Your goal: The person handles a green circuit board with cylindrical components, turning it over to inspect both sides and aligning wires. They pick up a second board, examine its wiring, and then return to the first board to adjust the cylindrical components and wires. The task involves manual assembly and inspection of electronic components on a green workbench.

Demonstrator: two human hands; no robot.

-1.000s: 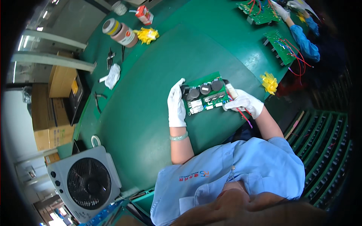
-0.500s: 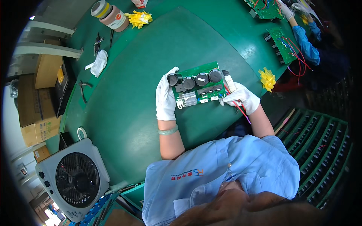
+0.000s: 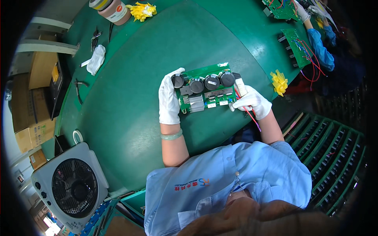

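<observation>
A green circuit board (image 3: 206,70) is held up between my two white-gloved hands over the green-topped table. Several round black capacitors (image 3: 196,85) stand in a row on it, with a finned metal heat sink (image 3: 195,104) at its near left. My left hand (image 3: 169,98) grips the board's left edge, thumb side hidden behind the capacitors. At the right end, my right hand (image 3: 254,101) is closed on the board's edge next to a pale block. Red wires (image 3: 252,117) run out below that hand.
A grey box fan (image 3: 76,188) stands at the lower left. Pliers (image 3: 79,91), a white glove (image 3: 95,59) and a jar (image 3: 114,11) lie or stand along the left side. At far right are another wired board (image 3: 296,51), a co-worker's gloved hands, yellow ribbon bundles (image 3: 279,83) and a slotted green rack (image 3: 327,157).
My view has shifted slightly, so the fan and table items sit further left. The board's left end and my left hand are slightly further left; both hands keep their grip.
</observation>
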